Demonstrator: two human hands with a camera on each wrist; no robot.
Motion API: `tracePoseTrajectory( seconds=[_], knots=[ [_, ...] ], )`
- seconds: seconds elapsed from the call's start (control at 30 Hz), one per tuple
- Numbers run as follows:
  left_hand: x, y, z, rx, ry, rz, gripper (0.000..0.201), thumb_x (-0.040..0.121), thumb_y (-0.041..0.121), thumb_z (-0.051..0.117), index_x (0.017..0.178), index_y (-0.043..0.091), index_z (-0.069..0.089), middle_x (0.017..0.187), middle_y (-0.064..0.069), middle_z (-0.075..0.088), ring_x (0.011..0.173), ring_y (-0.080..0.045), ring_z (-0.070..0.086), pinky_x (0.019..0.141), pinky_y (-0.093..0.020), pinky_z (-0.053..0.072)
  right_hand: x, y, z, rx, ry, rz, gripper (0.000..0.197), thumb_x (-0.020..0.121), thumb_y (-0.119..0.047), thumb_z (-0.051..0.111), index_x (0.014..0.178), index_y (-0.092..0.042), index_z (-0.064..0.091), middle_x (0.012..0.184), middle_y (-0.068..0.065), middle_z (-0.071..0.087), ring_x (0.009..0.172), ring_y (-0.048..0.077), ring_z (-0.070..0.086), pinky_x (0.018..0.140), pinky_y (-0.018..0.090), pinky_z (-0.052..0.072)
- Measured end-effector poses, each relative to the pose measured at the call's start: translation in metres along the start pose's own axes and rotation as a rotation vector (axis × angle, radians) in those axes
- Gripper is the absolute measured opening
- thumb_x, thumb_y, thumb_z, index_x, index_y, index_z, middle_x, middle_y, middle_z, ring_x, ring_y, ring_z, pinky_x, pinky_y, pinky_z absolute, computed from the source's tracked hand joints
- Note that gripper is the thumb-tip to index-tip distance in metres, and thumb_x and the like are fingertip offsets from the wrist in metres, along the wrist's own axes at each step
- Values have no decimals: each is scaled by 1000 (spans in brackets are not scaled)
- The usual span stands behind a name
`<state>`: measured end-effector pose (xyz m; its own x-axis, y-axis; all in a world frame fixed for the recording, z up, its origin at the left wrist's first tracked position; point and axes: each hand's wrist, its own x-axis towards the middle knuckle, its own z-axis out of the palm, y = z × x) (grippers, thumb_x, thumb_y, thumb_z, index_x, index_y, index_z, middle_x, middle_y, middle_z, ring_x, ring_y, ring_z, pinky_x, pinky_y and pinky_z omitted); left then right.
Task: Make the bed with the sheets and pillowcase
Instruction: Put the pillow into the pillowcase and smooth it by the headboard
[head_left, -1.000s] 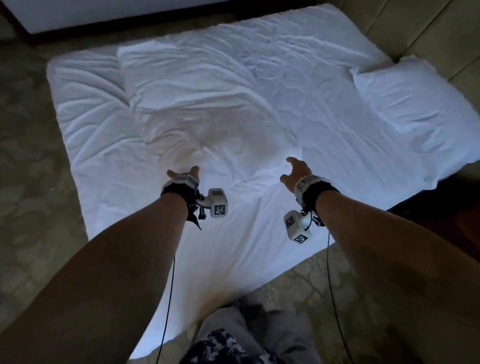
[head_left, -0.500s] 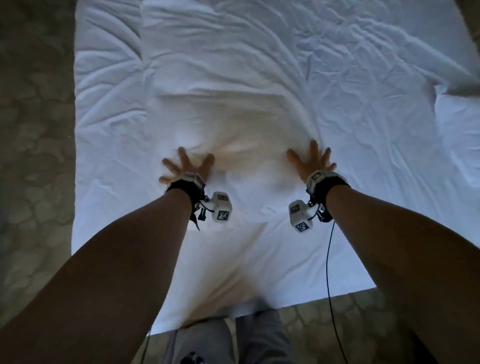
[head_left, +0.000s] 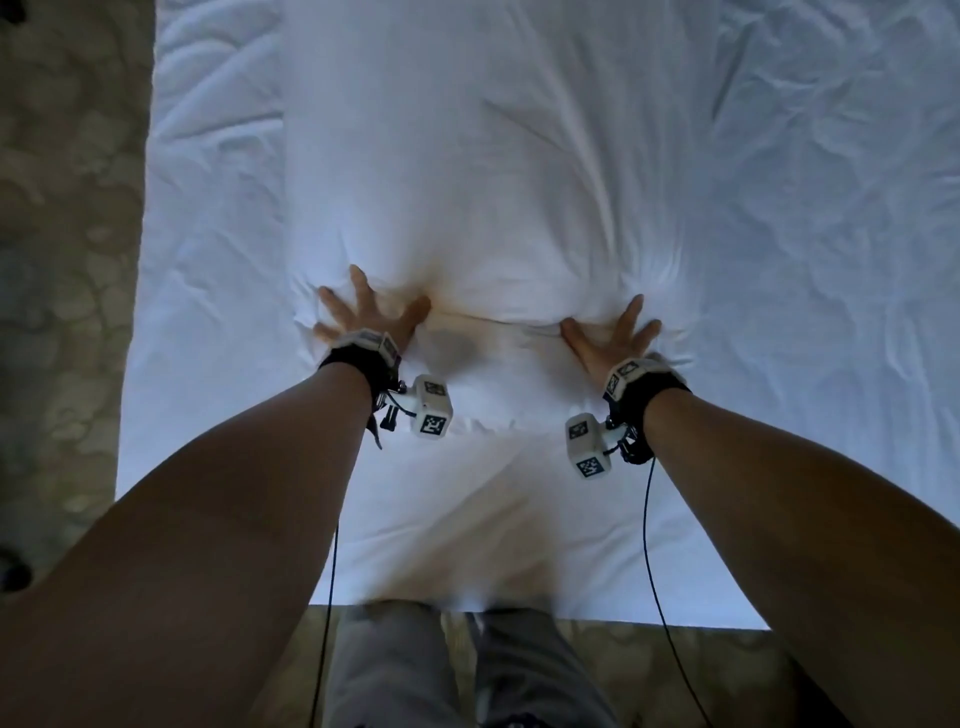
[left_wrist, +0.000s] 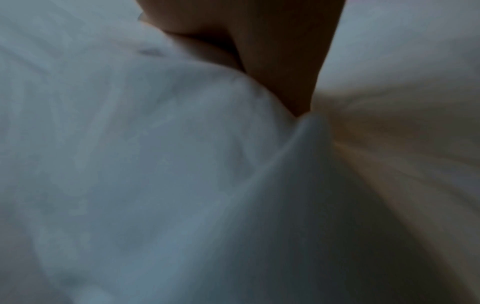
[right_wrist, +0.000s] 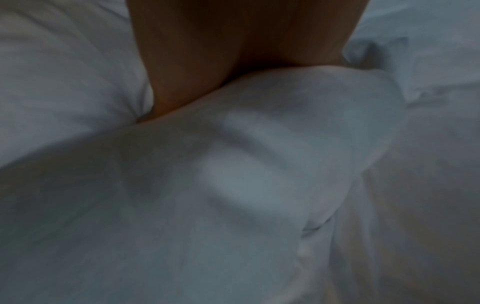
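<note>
A white top sheet (head_left: 467, 156) lies folded in a broad strip over the white bed sheet (head_left: 805, 234) that covers the mattress. My left hand (head_left: 363, 312) lies flat on the strip's near left part with fingers spread. My right hand (head_left: 610, 332) lies flat on its near right part, fingers spread too. Cloth bunches into a ridge between and ahead of both hands. The left wrist view shows a thumb (left_wrist: 285, 61) sunk into white cloth (left_wrist: 155, 164). In the right wrist view the palm (right_wrist: 207, 61) bears down on puffed white fabric (right_wrist: 259, 164). No pillow or pillowcase is in view.
Patterned beige floor (head_left: 67, 260) runs along the bed's left side and past its near edge (head_left: 519, 613). My grey trouser legs (head_left: 467, 675) stand at that near edge. Thin black cables (head_left: 649, 545) hang from both wrists.
Both hands came down from above the sheet, spread flat on it and slid forward, pushing the cloth into a ridge. My head leaned in, so the pillow on the right left the view.
</note>
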<state>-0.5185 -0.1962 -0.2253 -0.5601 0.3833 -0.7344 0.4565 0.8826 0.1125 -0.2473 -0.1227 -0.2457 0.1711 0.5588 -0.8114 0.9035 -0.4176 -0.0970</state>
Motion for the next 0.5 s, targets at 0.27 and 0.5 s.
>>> tracePoseTrajectory(
  seconds=[0.27, 0.5],
  knots=[
    [-21, -2, 17, -167, 84, -52, 104, 72, 85, 44, 150, 43, -12, 161, 1, -18, 146, -40, -11, 112, -63, 5, -3, 12, 4, 68, 16, -42, 126, 38, -105, 29, 133, -53, -35, 159, -7, -21, 145, 43, 8, 110, 64, 23],
    [-32, -2, 18, -210, 125, -43, 99, 80, 79, 43, 151, 38, -12, 161, -3, -16, 146, -40, -11, 112, -65, 6, -8, 34, 6, 243, 110, -112, 115, 66, -86, 50, 150, -39, -14, 161, -6, -11, 147, 35, 8, 115, 58, 14]
  ],
)
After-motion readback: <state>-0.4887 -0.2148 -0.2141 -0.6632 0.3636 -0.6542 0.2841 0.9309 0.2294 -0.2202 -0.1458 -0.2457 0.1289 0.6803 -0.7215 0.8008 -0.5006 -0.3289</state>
